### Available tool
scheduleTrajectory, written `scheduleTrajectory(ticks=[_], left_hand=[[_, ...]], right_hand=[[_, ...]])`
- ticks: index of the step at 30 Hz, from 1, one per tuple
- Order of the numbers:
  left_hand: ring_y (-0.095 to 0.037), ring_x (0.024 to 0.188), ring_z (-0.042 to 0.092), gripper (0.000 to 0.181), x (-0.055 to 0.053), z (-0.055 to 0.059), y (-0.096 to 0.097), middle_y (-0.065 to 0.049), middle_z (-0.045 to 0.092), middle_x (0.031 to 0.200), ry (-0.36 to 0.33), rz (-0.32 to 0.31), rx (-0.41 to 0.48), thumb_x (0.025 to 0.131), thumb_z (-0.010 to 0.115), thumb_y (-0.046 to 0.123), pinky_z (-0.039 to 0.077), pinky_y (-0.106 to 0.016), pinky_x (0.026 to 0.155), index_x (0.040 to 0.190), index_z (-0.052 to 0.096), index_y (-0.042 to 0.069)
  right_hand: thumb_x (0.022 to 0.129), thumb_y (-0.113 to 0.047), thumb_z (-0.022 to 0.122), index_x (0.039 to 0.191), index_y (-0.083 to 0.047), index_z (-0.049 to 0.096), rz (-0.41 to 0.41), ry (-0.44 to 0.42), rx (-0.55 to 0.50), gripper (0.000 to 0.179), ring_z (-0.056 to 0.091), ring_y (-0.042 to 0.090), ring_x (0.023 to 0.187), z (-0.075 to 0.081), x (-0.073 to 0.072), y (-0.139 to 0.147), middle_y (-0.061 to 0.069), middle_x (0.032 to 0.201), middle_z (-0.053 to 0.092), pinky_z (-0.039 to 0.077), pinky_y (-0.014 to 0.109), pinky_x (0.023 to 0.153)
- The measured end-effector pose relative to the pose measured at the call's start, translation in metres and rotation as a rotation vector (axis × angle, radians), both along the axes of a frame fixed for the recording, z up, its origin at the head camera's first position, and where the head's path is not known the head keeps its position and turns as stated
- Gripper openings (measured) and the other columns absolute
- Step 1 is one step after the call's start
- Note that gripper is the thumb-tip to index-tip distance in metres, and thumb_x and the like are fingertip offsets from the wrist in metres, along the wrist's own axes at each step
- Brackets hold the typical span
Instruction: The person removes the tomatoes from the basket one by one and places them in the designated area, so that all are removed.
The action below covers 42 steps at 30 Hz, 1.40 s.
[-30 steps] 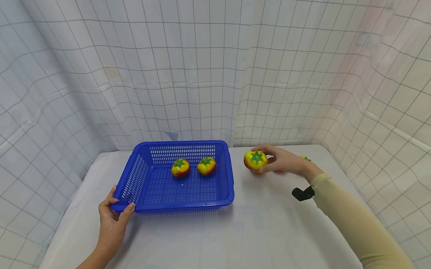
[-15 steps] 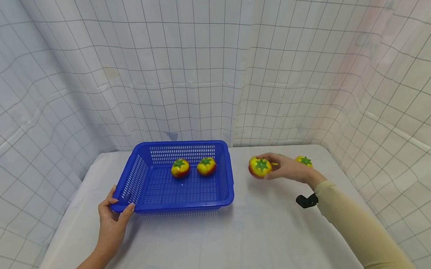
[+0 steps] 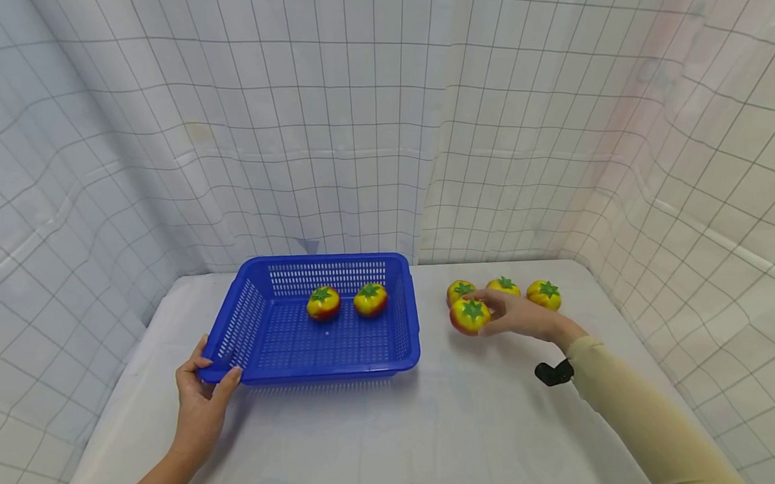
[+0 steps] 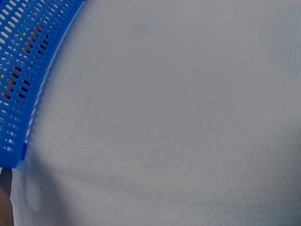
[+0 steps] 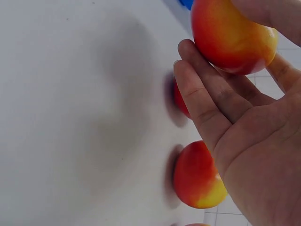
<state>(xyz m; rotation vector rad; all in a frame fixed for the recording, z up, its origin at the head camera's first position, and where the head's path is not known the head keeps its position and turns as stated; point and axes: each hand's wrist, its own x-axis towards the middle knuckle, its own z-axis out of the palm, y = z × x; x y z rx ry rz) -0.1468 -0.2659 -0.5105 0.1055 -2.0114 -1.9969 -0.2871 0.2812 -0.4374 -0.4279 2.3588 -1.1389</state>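
My right hand (image 3: 519,316) holds a red-and-yellow tomato (image 3: 470,317) with a green star-shaped top, between thumb and fingers. In the right wrist view this tomato (image 5: 233,40) is raised off the table, the thumb on one side and fingers on the other. Behind the hand stand three similar tomatoes: one at the left (image 3: 460,291), a middle tomato (image 3: 504,285) partly covered by the hand, and one at the right (image 3: 544,295). My left hand (image 3: 201,403) grips the near left corner of a blue plastic basket (image 3: 319,375), thumb over the rim.
Inside the basket lie two more tomatoes, a left one (image 3: 324,304) and a right one (image 3: 370,300). A white cloth covers the table (image 3: 458,422). Checked curtains (image 3: 366,127) hang behind and on both sides. A black wrist camera (image 3: 553,373) juts out below the right wrist.
My right hand has drawn its tomato a little nearer and rightward, uncovering the tomatoes behind it. The left hand and the basket have stayed in place.
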Motion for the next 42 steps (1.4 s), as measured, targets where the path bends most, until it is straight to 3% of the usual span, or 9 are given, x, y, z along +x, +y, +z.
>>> scheduleTrajectory(ticks=[6, 18, 42], left_hand=[[-0.029, 0.147, 0.020, 0.043, 0.000, 0.000, -0.001, 0.001, 0.003, 0.169, -0.001, 0.006, -0.003, 0.104, 0.057, 0.005, 0.041, -0.005, 0.093, 0.122, 0.022, 0.022], [-0.030, 0.147, 0.019, 0.044, 0.000, 0.000, -0.001, 0.001, 0.002, 0.169, 0.004, -0.003, -0.005, 0.104, 0.056, 0.003, 0.040, -0.005, 0.093, 0.124, 0.021, 0.021], [-0.033, 0.150, 0.015, 0.042, 0.001, 0.002, -0.001, 0.004, 0.002, 0.169, -0.019, -0.003, -0.027, 0.105, 0.057, 0.008, 0.039, -0.004, 0.094, 0.123, 0.021, 0.023]], right_hand=[[0.087, -0.039, 0.081, 0.149, -0.036, 0.048, 0.009, -0.009, 0.017, 0.071, 0.044, 0.034, 0.137, -0.008, 0.002, 0.003, 0.004, 0.161, 0.035, 0.036, 0.057, 0.112], [0.088, -0.036, 0.079, 0.147, -0.035, 0.051, 0.038, 0.000, 0.077, 0.065, 0.047, 0.031, 0.132, -0.024, 0.006, 0.006, -0.002, 0.151, 0.048, 0.038, 0.059, 0.109], [0.088, -0.032, 0.080, 0.145, -0.035, 0.053, 0.046, -0.049, 0.060, 0.063, 0.048, 0.029, 0.131, -0.033, 0.008, 0.006, 0.001, 0.147, 0.051, 0.046, 0.053, 0.105]])
